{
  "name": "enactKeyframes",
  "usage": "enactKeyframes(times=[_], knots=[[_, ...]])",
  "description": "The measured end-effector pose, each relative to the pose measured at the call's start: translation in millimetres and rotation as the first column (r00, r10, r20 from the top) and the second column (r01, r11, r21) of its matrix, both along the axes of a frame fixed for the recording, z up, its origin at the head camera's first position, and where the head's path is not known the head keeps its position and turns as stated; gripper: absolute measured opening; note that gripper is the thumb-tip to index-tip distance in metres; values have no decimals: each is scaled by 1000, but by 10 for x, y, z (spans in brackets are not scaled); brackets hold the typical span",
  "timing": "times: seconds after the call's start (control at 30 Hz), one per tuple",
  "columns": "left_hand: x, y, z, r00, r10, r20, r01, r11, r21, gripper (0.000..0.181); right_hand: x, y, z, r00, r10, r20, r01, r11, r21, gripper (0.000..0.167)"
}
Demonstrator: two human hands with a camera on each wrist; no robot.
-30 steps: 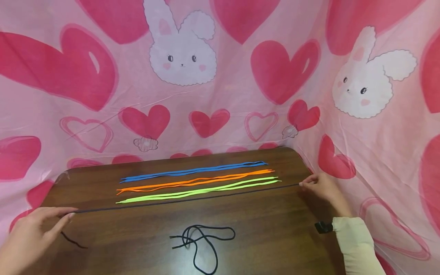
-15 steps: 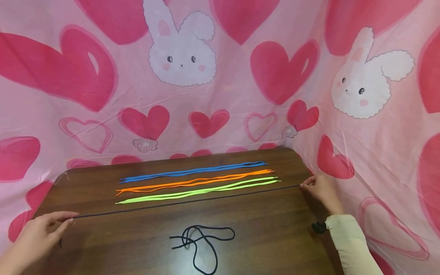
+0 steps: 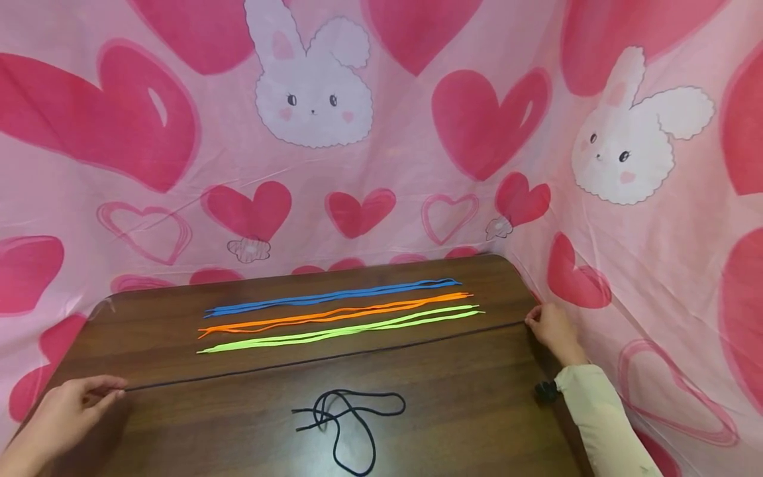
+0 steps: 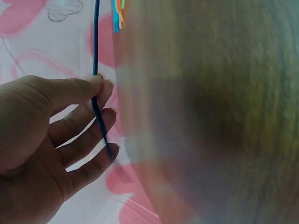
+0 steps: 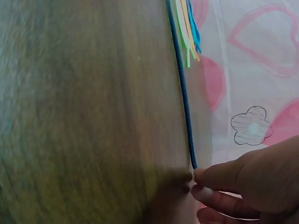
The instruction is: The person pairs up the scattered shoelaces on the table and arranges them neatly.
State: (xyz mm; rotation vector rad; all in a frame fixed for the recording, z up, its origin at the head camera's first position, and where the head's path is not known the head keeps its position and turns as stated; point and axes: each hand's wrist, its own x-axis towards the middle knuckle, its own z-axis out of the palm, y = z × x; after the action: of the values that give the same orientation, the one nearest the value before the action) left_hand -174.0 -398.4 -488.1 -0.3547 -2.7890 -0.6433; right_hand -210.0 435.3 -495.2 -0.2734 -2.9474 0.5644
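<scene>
A long dark shoelace (image 3: pixel 324 358) stretches straight across the table between my hands. At the left, my left hand (image 3: pixel 71 411) pinches it between thumb and index finger. The left wrist view shows a short tail of this lace (image 4: pixel 100 123) hanging past the pinch, across the other fingers. My right hand (image 3: pixel 554 331) pinches the opposite end near the table's right edge; in the right wrist view the lace (image 5: pixel 184 98) enters the fingertips. A second black lace (image 3: pixel 390 395) lies loosely looped in front. Behind the stretched lace lie green laces (image 3: pixel 298 340), orange laces (image 3: pixel 417 303) and blue laces (image 3: pixel 357 291).
The brown wooden table (image 3: pixel 477 397) has rounded far corners. A pink cloth (image 3: pixel 405 146) with hearts and rabbits hangs close behind it and along the right side. A dark band (image 3: pixel 545 391) is on my right wrist.
My left hand has moved down and slightly left, drawing the lace's left end nearer to me. The right hand has shifted slightly right. The other laces lie unchanged.
</scene>
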Motion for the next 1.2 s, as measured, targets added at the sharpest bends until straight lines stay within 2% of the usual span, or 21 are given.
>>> enactKeyframes(times=[0.17, 0.27, 0.37, 0.5, 0.67, 0.73, 0.9, 0.97, 1.07, 1.2], knots=[[4, -57, -79, 1000, -6, 1, 7, 1000, -14, 12, -29, 4, -11, 1000, -25, 10, 25, 999, 20, 11], [1, -76, -114, 1000, 15, 5, -15, 1000, -27, 13, -35, 6, -3, 999, -23, -24, 24, 999, 47, 10], [-19, -92, -132, 999, 32, -17, -33, 998, -62, 13, -30, 6, 19, 998, -14, -64, 19, 997, 76, 9], [-48, -122, -142, 998, 47, -34, -50, 993, -103, 16, -28, 7, 32, 997, -15, -72, 21, 996, 86, 9], [-73, -170, -155, 994, 78, -72, -84, 992, -89, 9, -50, 25, 14, 998, -31, -58, 36, 996, 81, 11], [-79, -190, -172, 992, 88, -94, -95, 992, -80, 13, -57, 35, 3, 998, -42, -57, 47, 996, 79, 12], [-101, -236, -234, 991, 122, -58, -127, 989, -74, 25, -68, 57, -26, 995, -70, -66, 75, 994, 77, 11], [-122, -247, -264, 990, 130, -48, -133, 989, -70, 23, -72, 59, -29, 994, -76, -73, 81, 994, 75, 12], [-161, -253, -307, 988, 130, -79, -136, 988, -75, 16, -84, 64, -26, 994, -79, -75, 85, 994, 71, 13], [-214, -247, -306, 989, 122, -77, -129, 988, -83, 10, -93, 71, -42, 994, -72, -78, 77, 995, 62, 11]])
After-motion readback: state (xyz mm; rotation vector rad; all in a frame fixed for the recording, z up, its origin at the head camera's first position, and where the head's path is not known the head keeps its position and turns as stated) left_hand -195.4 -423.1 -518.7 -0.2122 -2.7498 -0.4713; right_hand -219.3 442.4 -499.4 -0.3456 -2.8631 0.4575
